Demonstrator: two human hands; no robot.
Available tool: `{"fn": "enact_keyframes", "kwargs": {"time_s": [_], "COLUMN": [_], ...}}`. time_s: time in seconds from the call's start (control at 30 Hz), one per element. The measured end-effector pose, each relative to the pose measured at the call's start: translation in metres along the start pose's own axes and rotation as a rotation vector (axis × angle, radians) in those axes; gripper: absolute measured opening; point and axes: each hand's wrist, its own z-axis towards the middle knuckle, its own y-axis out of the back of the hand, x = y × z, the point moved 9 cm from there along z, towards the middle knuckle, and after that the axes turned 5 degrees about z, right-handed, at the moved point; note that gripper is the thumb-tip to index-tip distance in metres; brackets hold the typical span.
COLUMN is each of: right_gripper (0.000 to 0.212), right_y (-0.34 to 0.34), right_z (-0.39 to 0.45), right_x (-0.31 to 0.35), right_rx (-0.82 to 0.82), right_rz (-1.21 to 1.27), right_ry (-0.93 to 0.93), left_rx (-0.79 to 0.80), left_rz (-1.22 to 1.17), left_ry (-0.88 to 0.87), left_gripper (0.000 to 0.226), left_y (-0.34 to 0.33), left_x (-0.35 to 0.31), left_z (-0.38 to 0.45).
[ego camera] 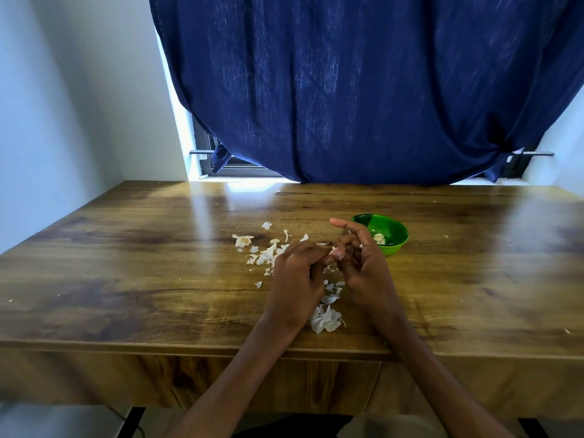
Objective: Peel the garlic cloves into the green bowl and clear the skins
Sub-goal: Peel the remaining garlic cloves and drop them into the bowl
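Skin pile (325, 320) lying nearest, counter (126, 263) edge. Left hand (297, 279), right hand (363, 263) fingers pinching clove (336, 253). Green bowl (387, 233) sitting at 1 o'clock. Risk: clove slipping, skins scattering.

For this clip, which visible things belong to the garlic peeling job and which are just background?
Job: left hand and right hand pinching a garlic clove; green bowl holding peeled cloves; loose skins.
Background: wooden table; blue curtain; window frame.
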Motion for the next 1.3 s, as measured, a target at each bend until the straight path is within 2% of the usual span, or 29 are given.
{"fn": "enact_keyframes", "kwargs": {"time_s": [0.33, 0.53, 0.73, 0.87, 1.07, 1.3], "right_gripper": [0.051, 0.052, 0.062, 0.063, 0.057, 0.056], "right_y": [0.003, 0.005, 0.011, 0.010, 0.013, 0.011], "right_z": [-0.001, -0.003, -0.005, -0.005, -0.007, -0.007], "right_x": [0.003, 0.002, 0.002, 0.004, 0.012, 0.012], "right_rx": [-0.039, -0.060, -0.127, -0.106, -0.148, -0.122], "right_rz": [-0.038, 0.037, -0.030, -0.111, -0.129, -0.059], "right_ry": [-0.018, -0.071, -0.071, -0.068, -0.027, -0.073], "left_rx": [-0.012, -0.039, -0.104, -0.128, -0.091, -0.041], "left_rz": [-0.273, -0.259, -0.258, -0.257, -0.287, -0.323], "left_ry": [0.212, 0.265, 0.290, 0.304, 0.329, 0.352], "left_gripper": [0.024, 0.019, 0.019, 0.020, 0.018, 0.013], "left_y": [0.006, 0.009, 0.014, 0.017, 0.014, 0.008], "left_x": [0.020, 0.026, 0.030, 0.031, 0.030, 0.034], "left_z": [-0.001, -0.002, -0.003, -0.004, -0.005, -0.005]}}
